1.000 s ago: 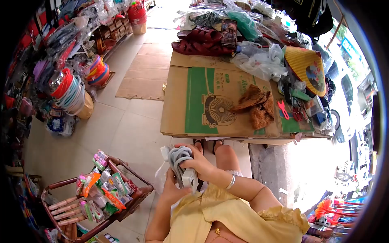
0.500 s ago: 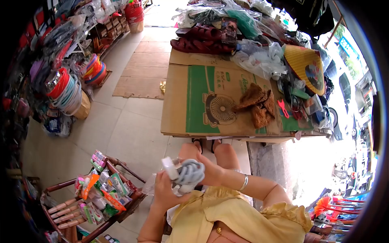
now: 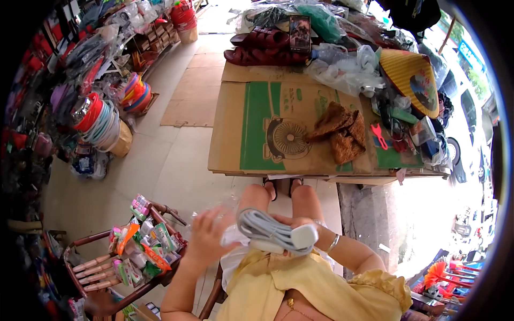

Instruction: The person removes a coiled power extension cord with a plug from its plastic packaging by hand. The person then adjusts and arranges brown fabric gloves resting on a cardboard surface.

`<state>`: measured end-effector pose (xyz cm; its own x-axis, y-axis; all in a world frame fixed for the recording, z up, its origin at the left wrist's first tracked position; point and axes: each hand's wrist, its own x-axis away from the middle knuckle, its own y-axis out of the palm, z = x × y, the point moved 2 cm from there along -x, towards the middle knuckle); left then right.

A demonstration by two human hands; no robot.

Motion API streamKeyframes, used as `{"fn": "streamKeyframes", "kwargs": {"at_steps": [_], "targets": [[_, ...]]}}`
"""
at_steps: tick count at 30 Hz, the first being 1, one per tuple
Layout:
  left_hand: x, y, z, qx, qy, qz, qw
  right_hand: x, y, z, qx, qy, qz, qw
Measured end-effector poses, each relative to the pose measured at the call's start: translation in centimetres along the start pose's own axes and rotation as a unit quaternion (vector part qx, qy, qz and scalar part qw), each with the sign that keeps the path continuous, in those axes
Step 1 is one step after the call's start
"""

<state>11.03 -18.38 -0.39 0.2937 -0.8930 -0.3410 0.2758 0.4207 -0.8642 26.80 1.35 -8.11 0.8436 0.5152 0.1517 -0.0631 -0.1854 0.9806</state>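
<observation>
Over tiled floor (image 3: 155, 160), holding coiled cable (image 3: 262, 226) above the lap (image 3: 306, 203).
Clasping it in the right hand (image 3: 304, 222), fingers partly closed; spreading the left hand (image 3: 208, 235), empty, just beside; facing cardboard (image 3: 226, 134), far, with basket (image 3: 88, 239) near left.

Left hand (image 3: 210, 238) seemingly open, right hand (image 3: 301, 221) gripping

A coiled grey cable (image 3: 263, 227), looped into a long bundle, lies across the right hand (image 3: 300, 222) above the lap. A white rectangular block (image 3: 304, 236) sits at its right end; another pale piece (image 3: 266, 246) shows beneath the loops.
</observation>
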Motion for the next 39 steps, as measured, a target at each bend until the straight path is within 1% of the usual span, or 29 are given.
{"fn": "streamKeyframes", "kwargs": {"at_steps": [2,3,5,6,8,9,11,12,13,14,16,17,18,20,21,23,24,26,28,30,31,32,33,34,35,36,37,38,39], "targets": [[0.4,-0.9,-1.3,-0.072,-0.073,-0.024,0.994,1.1,-1.0,-0.2,-0.043,-0.041,-0.057,0.997],[0.5,-1.1,-1.6,-0.075,-0.076,-0.028,0.994,1.6,-0.7,-0.3,-0.059,-0.053,-0.058,0.995],[0.8,-1.1,-2.5,-0.166,-0.092,-0.044,0.981,2.3,-1.2,-0.6,-0.055,-0.056,-0.066,0.995],[1.1,-0.8,-3.1,-0.169,-0.093,-0.047,0.980,2.5,-1.3,-0.6,-0.049,-0.060,-0.069,0.995],[1.7,-0.2,-4.4,-0.207,-0.066,-0.020,0.976,2.7,-1.7,-0.6,-0.052,-0.064,-0.069,0.994],[1.9,-0.3,-4.9,-0.208,-0.066,-0.021,0.976,2.6,-2.0,-0.5,-0.055,-0.066,-0.072,0.994],[2.3,-0.7,-5.7,-0.170,-0.098,0.003,0.981,2.8,-2.4,-0.1,-0.060,-0.067,-0.076,0.993],[2.1,-1.0,-5.7,-0.171,-0.101,0.001,0.980,3.0,-2.5,0.1,-0.074,-0.080,-0.052,0.993],[1.7,-1.6,-5.8,-0.139,-0.115,0.028,0.983,3.2,-2.7,0.2,-0.088,-0.090,-0.028,0.992],[1.7,-2.2,-5.9,-0.111,-0.135,0.054,0.983,4.2,-4.3,0.0,-0.060,-0.068,-0.013,0.996],[1.2,-2.6,-6.6,-0.036,-0.180,0.113,0.977,5.8,-4.5,-0.8,-0.070,-0.066,0.037,0.995],[0.8,-3.2,-6.2,0.002,-0.214,0.104,0.971,6.2,-3.0,-1.6,-0.104,-0.087,0.081,0.987],[0.2,-4.0,-5.8,0.040,-0.247,0.100,0.963,6.6,-2.5,-2.4,-0.094,-0.104,0.091,0.986],[-0.3,-5.0,-5.3,0.033,-0.240,0.012,0.970,6.9,-2.3,-2.6,-0.064,-0.120,0.085,0.987],[0.1,-5.3,-5.0,0.027,-0.264,0.009,0.964,6.6,-2.3,-2.5,-0.053,-0.123,0.078,0.988],[0.4,-5.3,-4.7,-0.047,-0.193,-0.112,0.974,5.7,-2.3,-2.1,-0.032,-0.123,0.064,0.990],[0.9,-5.4,-4.9,-0.049,-0.203,-0.112,0.971,5.2,-2.2,-1.9,-0.030,-0.112,0.057,0.992],[1.6,-5.2,-5.5,-0.118,-0.145,-0.122,0.975,3.7,-1.9,-1.5,-0.024,-0.095,0.042,0.994],[2.0,-5.4,-6.3,-0.128,-0.142,-0.107,0.976,2.2,-1.6,-1.0,-0.015,-0.079,0.025,0.996],[2.0,-5.9,-6.9,-0.086,-0.200,-0.021,0.976,0.7,-1.1,-0.8,-0.006,-0.068,0.009,0.998],[1.9,-6.1,-6.9,-0.064,-0.219,0.039,0.973,0.1,-0.6,-0.7,-0.003,-0.061,0.005,0.998],[1.8,-6.0,-7.0,-0.064,-0.216,0.039,0.973,-0.4,0.1,-0.7,0.002,-0.057,-0.001,0.998],[1.9,-6.1,-7.3,0.063,-0.266,0.116,0.955,-0.9,0.9,-0.6,0.008,-0.053,-0.006,0.999],[2.1,-6.0,-7.8,0.189,-0.309,0.191,0.912,-1.7,2.0,-0.6,0.019,-0.042,-0.017,0.999],[2.3,-5.8,-8.1,0.225,-0.314,0.228,0.894,-2.5,3.5,-0.6,0.027,-0.038,-0.023,0.999],[2.4,-5.6,-8.3,0.226,-0.312,0.229,0.894,-3.1,3.8,-0.4,0.029,-0.040,-0.023,0.999],[2.6,-5.2,-8.5,0.311,-0.326,0.287,0.845,-3.6,3.9,-0.2,0.029,-0.017,-0.019,0.999],[2.9,-4.9,-8.6,0.393,-0.336,0.341,0.785,-4.0,3.8,-0.1,0.030,0.004,-0.015,0.999],[3.1,-4.6,-8.5,0.394,-0.332,0.341,0.786,-4.3,3.3,0.2,0.020,0.022,-0.025,0.999]]}}
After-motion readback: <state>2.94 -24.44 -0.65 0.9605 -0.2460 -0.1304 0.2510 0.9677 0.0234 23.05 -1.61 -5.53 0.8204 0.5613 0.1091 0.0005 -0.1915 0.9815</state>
